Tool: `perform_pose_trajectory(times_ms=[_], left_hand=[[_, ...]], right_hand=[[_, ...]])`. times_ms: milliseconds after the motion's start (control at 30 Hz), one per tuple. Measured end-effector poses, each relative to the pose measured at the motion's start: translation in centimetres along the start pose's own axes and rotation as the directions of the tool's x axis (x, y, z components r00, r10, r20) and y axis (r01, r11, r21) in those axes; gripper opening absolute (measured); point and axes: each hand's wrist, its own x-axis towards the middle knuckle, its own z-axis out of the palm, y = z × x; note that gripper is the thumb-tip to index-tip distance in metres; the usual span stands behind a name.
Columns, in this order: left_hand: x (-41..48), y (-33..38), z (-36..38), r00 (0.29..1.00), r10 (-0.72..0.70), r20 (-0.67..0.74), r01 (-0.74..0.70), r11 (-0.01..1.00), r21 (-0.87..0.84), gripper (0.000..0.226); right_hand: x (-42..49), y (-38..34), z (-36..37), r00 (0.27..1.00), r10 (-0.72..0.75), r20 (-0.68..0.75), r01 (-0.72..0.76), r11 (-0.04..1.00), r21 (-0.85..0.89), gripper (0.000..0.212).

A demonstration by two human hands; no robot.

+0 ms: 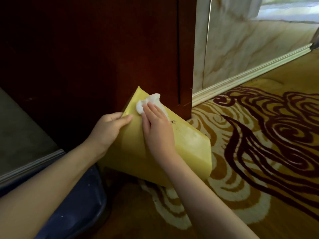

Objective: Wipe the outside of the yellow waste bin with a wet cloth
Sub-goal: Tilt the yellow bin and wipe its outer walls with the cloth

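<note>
Over patterned carpet (259, 144), your left hand (108, 128) grips the tilted yellow plastic bin (189, 149); your flat right hand (158, 125) presses crumpled white cloth (150, 100) on it.

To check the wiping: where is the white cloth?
The white cloth is at the head view's centre, on the yellow bin under the right hand, beside the dark cabinet.

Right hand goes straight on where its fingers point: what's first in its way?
The white cloth that the right hand presses on the yellow bin. Past the bin's far edge, likely the dark wooden cabinet; depth is unclear.
</note>
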Motion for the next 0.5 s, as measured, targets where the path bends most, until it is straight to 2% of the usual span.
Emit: perform_pose_trajectory(times_ms=[100,200,300,500], left_hand=[[1.2,0.7,-0.7,0.995,-0.097,-0.007,0.097,0.994,0.054,0.027],[2.5,1.7,-0.1,0.980,-0.161,-0.117,0.180,0.967,0.182,0.054],[2.7,1.5,0.2,0.972,-0.092,-0.215,0.144,0.961,0.238,0.047],[1.7,0.6,0.0,0.981,-0.068,-0.180,0.109,0.968,0.227,0.048]], right_hand=[[-0.9,0.5,0.5,1.000,0.009,-0.020,-0.010,1.000,-0.027,0.039],[-1.8,1.6,1.1,0.999,0.047,0.012,-0.046,0.994,-0.104,0.039],[-2.3,4.1,0.7,0.987,0.157,-0.023,-0.158,0.979,-0.125,0.039],[-4.3,10.8,-2.0,0.888,0.429,-0.165,-0.456,0.870,-0.190,0.037]])
